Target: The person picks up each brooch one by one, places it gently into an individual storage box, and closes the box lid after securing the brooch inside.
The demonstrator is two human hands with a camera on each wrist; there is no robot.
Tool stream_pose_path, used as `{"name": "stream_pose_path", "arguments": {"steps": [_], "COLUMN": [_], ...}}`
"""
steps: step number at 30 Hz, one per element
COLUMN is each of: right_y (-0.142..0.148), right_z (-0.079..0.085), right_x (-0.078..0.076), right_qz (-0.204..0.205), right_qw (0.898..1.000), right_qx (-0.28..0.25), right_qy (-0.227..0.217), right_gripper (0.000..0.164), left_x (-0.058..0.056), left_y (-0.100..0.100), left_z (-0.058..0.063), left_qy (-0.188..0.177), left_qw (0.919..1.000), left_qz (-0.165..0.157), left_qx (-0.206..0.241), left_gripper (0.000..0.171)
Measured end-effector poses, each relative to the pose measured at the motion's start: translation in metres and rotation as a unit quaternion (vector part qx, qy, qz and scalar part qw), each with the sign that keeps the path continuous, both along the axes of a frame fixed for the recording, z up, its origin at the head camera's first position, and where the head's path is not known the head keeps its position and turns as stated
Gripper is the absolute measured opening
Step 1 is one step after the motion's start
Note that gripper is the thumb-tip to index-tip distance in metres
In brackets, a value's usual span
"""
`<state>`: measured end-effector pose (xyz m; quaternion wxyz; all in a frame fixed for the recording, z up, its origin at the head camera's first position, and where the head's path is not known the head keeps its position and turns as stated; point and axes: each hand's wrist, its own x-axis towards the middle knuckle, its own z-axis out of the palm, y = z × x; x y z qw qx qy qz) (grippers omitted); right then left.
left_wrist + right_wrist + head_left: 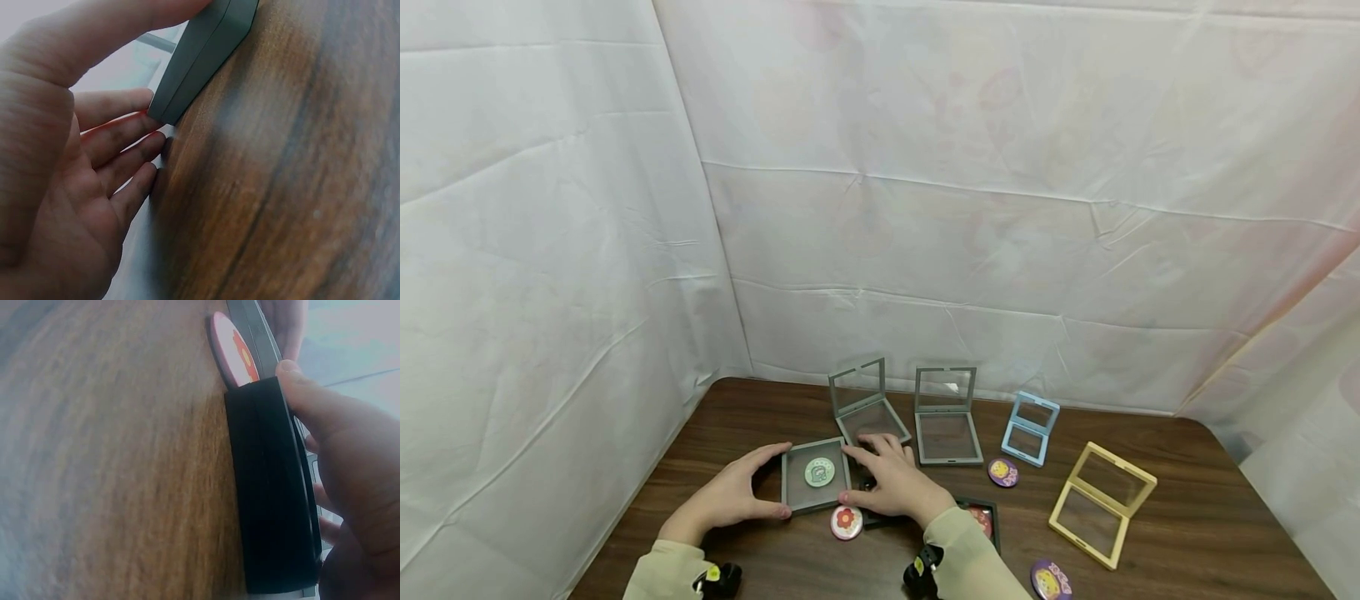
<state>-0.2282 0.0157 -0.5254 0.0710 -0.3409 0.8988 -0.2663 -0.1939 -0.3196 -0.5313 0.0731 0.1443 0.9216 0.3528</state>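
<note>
In the head view a grey square case (801,498) lies flat between my hands, a round pale-green badge (819,472) showing through its clear top. My left hand (735,492) holds its left side, with the thumb at the near corner and the fingertips at the far one. From the other side my right hand (891,483) holds its right edge between thumb and forefinger. A white badge with a red flower (847,522) lies against the near edge. Below the right hand is a black case (269,487), partly hidden by the hand and sleeve.
Two grey cases stand open behind, one left (874,419) and one right (949,439). Further right are an open blue case (1025,442) and an open yellow case (1084,546). Purple badges lie near them, one farther (1003,472) and one nearer (1051,580). White cloth (970,250) hangs behind the table.
</note>
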Motion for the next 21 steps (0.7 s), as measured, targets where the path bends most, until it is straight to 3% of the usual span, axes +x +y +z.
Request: {"name": "stream_pose_path", "arguments": {"steps": [21], "right_y": [0.0000], "right_z": [-0.0011], "right_x": [0.0014], "right_qz": [-0.003], "right_qw": [1.000], "right_qx": [-0.001], "right_qy": [-0.010], "right_gripper": [0.079], "left_x": [0.0001], "left_y": [0.0068], "left_z": [0.0051], "left_qy": [0.014], "left_qw": [0.9996], "left_qz": [-0.010], "left_qx": [-0.022], "left_gripper": [0.116]}}
